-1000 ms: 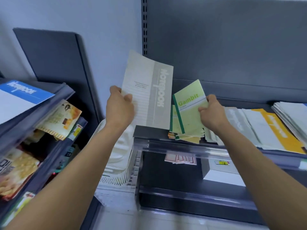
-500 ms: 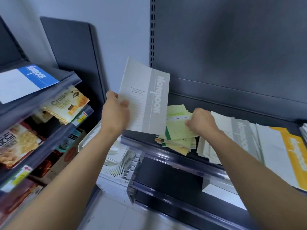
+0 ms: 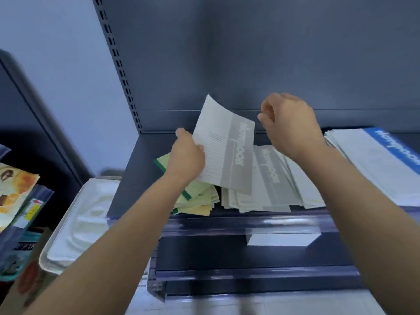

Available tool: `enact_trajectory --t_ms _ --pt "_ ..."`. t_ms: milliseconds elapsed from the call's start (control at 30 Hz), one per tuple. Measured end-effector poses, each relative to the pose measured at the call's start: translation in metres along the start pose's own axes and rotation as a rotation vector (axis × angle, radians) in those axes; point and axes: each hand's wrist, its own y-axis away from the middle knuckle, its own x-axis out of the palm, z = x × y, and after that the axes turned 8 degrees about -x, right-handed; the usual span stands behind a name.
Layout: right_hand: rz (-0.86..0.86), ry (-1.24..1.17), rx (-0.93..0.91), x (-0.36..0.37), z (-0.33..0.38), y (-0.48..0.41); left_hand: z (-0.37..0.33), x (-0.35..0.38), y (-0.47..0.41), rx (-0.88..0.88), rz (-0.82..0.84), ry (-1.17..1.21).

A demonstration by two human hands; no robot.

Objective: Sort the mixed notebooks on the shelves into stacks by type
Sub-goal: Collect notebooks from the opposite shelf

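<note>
Left hand [image 3: 186, 155] pinches grey notebook [image 3: 225, 151] at its edge; thin, floppy, light, so support near the spine. Right hand [image 3: 288, 123] loosely curled, holding nothing.

A grey notebook [image 3: 223, 153] tilts above the shelf [image 3: 136, 178], between a green stack [image 3: 197, 201] and a fanned grey stack [image 3: 270, 185]; blue-banded ones [image 3: 381, 162] lie right.

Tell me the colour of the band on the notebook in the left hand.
Grey, with white lettering, on the held notebook; head view shows it best.
</note>
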Motion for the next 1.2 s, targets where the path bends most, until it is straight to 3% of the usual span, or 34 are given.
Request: enact_trajectory --t_ms 167,433,800,967,1200 --pt "-0.034 -0.003 -0.005 -0.007 -0.03 0.001 -0.015 0.046 -0.003 -0.045 0.08 -0.097" --pt "0.011 -0.082 -0.094 -0.016 -0.087 -0.01 -0.028 0.107 -0.008 -0.165 0.07 -0.207" --pt "0.042 -0.225 -0.348 -0.014 -0.091 -0.021 -0.022 0.136 0.016 -0.075 -0.07 -0.769" --pt "0.059 -0.323 -0.48 -0.015 -0.047 -0.027 -0.034 0.082 0.041 -0.015 -0.283 -0.684" --pt "0.002 -0.524 -0.752 -0.029 0.075 -0.023 -0.016 -0.057 0.114 -0.004 -0.774 -0.512"
